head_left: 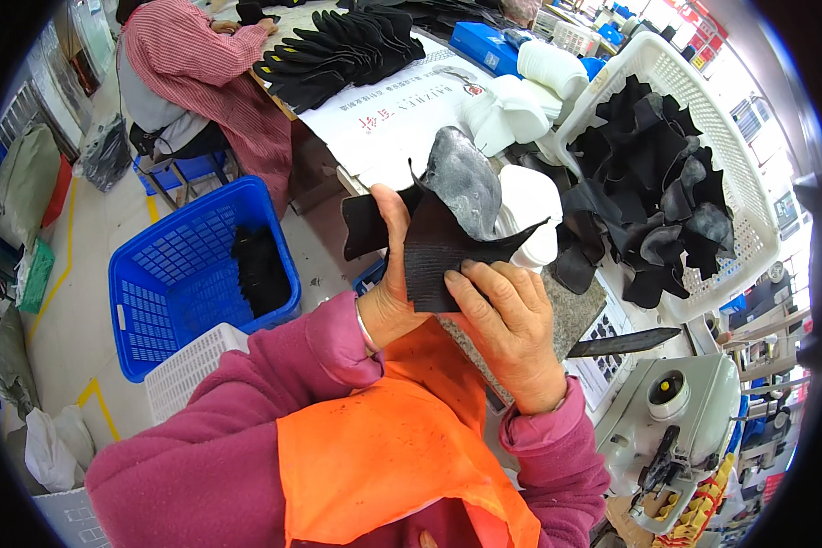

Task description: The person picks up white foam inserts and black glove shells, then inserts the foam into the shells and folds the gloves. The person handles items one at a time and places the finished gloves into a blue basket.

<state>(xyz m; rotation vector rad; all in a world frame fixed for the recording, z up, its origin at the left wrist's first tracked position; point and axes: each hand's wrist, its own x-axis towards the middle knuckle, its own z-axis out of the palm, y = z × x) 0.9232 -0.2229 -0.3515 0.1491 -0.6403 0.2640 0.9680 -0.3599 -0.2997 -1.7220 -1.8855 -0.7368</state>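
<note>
A black shoe upper point(438, 256) with a whitish-grey dusted toe is up in front of me, above the table edge. My left hand point(388, 274) grips it from the left, thumb pointing up along its side. My right hand point(507, 320) is closed on its lower right edge, fingers bent over the black ribbed face. Part of each hand's fingers is hidden behind the piece. Just beyond it stand white curved pads point(528, 208). A dark, pointed, blade-like tool point(624, 342) lies right of my right hand.
Right, a white plastic basket point(747, 196) holds several similar black uppers. A blue basket point(178, 283) with black pieces stands left on the floor. A pale green machine point(694, 402) sits lower right. Black pieces point(342, 55) lie far across the table, near a seated person point(192, 55).
</note>
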